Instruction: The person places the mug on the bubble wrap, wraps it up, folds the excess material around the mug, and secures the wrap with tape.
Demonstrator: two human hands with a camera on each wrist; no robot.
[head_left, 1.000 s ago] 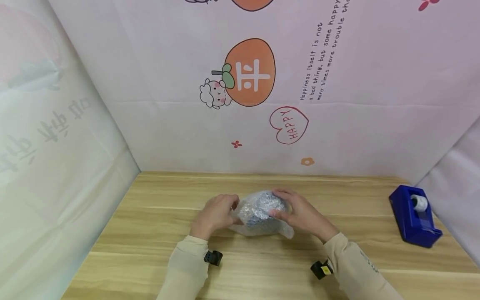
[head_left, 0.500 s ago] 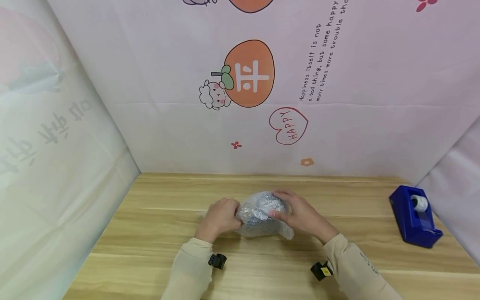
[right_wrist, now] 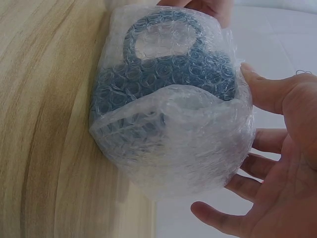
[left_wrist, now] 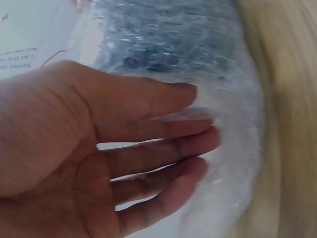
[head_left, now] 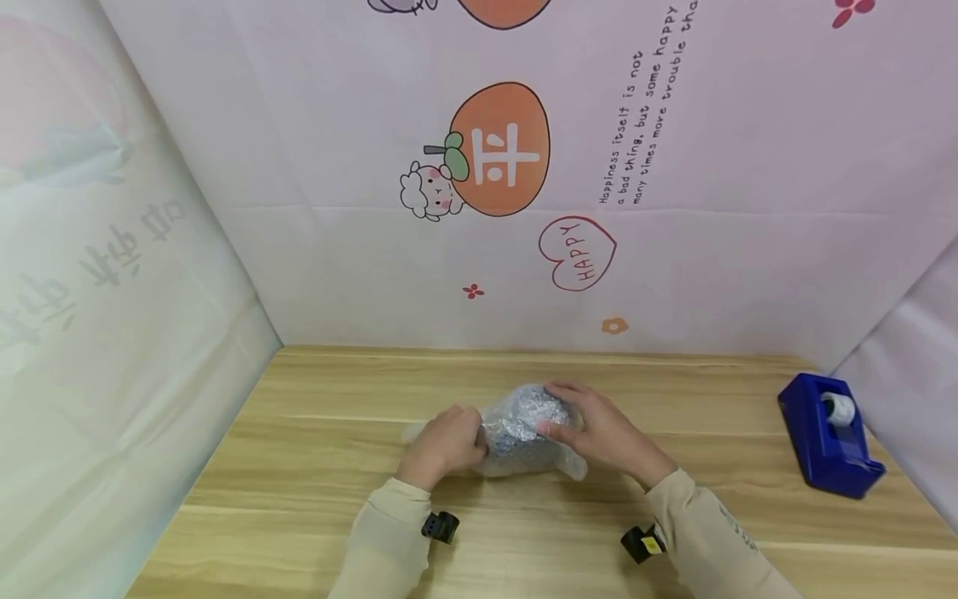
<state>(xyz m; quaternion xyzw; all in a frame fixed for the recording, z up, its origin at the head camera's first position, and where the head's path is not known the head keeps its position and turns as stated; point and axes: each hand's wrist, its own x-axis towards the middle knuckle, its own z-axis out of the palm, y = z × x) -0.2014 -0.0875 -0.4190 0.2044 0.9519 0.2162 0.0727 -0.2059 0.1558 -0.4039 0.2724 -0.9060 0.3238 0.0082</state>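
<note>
A blue mug (right_wrist: 153,74), its handle showing through the layers, lies on its side on the table inside clear bubble wrap (right_wrist: 198,144). My right hand (head_left: 595,424) grips the wrapped bundle at its right end, thumb on the near side and fingers over the far side; its palm (right_wrist: 282,173) faces the bundle in the right wrist view. At the left end, my left hand (head_left: 447,443) pinches the loose bubble wrap between thumb and forefinger. In the left wrist view that hand (left_wrist: 124,144) has its other fingers loosely bent against the wrap.
A blue tape dispenser (head_left: 804,433) with a white roll (head_left: 838,408) stands at the table's right side. Printed white cloth (head_left: 359,274) hangs behind the wooden table (head_left: 314,474) and along both sides. A small black camera sits on each wrist.
My left hand has moved slightly right and toward me, drawing the left end of the bubble wrap inward against the mug. The right hand has held its place on the bundle.
</note>
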